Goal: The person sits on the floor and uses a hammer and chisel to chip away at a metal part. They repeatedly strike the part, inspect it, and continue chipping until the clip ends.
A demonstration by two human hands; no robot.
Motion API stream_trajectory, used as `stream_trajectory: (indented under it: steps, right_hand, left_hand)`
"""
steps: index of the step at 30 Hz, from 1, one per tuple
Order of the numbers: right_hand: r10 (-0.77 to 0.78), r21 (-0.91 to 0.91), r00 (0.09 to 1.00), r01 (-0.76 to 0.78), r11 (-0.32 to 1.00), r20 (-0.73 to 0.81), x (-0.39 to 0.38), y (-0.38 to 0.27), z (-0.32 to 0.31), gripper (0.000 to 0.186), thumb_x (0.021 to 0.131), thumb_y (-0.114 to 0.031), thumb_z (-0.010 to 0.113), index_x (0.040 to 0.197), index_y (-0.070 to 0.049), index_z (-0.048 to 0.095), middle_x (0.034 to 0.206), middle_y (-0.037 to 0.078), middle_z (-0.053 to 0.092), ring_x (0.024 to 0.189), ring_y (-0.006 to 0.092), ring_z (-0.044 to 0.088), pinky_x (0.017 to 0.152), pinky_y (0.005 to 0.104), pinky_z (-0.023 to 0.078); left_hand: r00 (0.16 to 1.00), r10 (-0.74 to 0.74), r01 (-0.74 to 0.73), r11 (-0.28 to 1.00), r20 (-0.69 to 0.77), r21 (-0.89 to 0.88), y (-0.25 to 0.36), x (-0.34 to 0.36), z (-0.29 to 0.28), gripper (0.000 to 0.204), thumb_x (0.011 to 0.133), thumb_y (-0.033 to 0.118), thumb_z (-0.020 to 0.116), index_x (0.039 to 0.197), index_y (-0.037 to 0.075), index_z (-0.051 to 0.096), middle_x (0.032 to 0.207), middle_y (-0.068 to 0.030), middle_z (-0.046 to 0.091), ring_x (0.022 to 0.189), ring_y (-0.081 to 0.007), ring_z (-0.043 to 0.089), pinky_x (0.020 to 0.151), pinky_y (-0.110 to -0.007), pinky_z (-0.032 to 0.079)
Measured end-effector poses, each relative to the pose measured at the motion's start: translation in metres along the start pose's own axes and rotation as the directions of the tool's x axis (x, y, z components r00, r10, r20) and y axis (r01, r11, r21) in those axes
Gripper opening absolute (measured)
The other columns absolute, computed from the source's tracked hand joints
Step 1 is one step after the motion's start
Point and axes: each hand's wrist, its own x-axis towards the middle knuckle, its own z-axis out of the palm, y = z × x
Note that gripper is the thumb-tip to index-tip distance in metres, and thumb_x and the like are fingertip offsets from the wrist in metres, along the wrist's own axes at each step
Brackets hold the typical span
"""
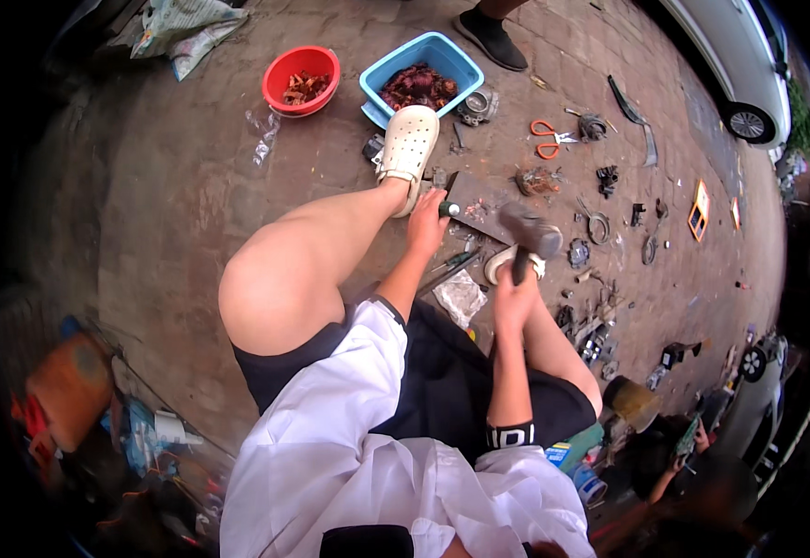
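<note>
In the head view my left hand [428, 219] grips a small cylindrical part [449, 208] with a silver end, resting at a flat dark metal plate [478, 216]. My right hand [517, 296] is closed on the handle of a hammer, its blurred heavy head [532, 232] raised over the plate's right end. Small debris lies on the plate. Below it are slim tools [456, 262] and a crumpled white bag [461, 296]. My white clogs [410, 139] flank the plate, the right one partly hidden by the hammer.
Beyond the plate stand a red bucket [275, 74] and a blue tub [463, 67] of scrap. Orange-handled scissors [544, 138] and several metal parts [597, 226] litter the paving. A person's foot [489, 37] is at the top, another person's hand [691, 437] at lower right, cars [740, 65] along the right.
</note>
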Motion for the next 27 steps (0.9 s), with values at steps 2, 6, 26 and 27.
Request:
stream_trajectory:
  steps: [2, 6, 26, 27]
  right_hand:
    - [0.007, 0.053, 0.992, 0.0, 0.999, -0.13, 0.021, -0.014, -0.027, 0.027, 0.083, -0.018, 0.059, 0.073, 0.007, 0.053, 0.061, 0.016, 0.055, 0.056, 0.0239, 0.052, 0.058, 0.0369, 0.042]
    - [0.093, 0.249, 0.968, -0.033, 0.968, -0.234, 0.044, -0.086, -0.073, 0.017, 0.086, -0.012, 0.055, 0.079, 0.003, 0.056, 0.06, 0.0, 0.051, 0.058, 0.0129, 0.05, 0.056, 0.0285, 0.042]
    - [-0.098, 0.255, 0.951, 0.176, 0.951, -0.293, 0.068, -0.136, -0.094, 0.028, 0.088, -0.015, 0.055, 0.064, -0.003, 0.044, 0.055, -0.002, 0.043, 0.052, 0.0057, 0.037, 0.047, 0.0238, 0.032]
    - [-0.086, 0.313, 0.931, 0.206, 0.927, -0.355, 0.066, -0.142, -0.091, 0.033, 0.087, -0.016, 0.056, 0.061, -0.004, 0.04, 0.054, -0.002, 0.04, 0.051, 0.0058, 0.035, 0.047, 0.023, 0.03]
  left_hand:
    - [0.997, -0.079, 0.079, 0.997, -0.024, -0.002, 0.01, -0.009, -0.007, 0.047, 0.071, 0.003, 0.064, 0.116, 0.004, 0.05, 0.119, -0.0169, 0.052, 0.117, -0.0292, 0.044, 0.1, -0.037, 0.033]
    - [0.976, -0.204, 0.204, 0.979, -0.076, -0.002, 0.004, -0.026, -0.014, 0.046, 0.073, 0.003, 0.063, 0.116, 0.003, 0.048, 0.119, -0.0172, 0.05, 0.113, -0.0304, 0.046, 0.096, -0.037, 0.037]
    - [0.805, -0.576, 0.593, 0.782, -0.14, 0.19, -0.024, -0.105, -0.007, 0.025, 0.069, 0.005, 0.06, 0.093, 0.001, 0.056, 0.099, -0.0188, 0.053, 0.1, -0.0352, 0.048, 0.088, -0.042, 0.039]
    - [0.805, -0.579, 0.592, 0.78, -0.127, 0.202, -0.028, -0.108, -0.008, 0.024, 0.069, 0.006, 0.06, 0.092, 0.001, 0.056, 0.098, -0.0188, 0.054, 0.1, -0.0352, 0.049, 0.088, -0.042, 0.04]
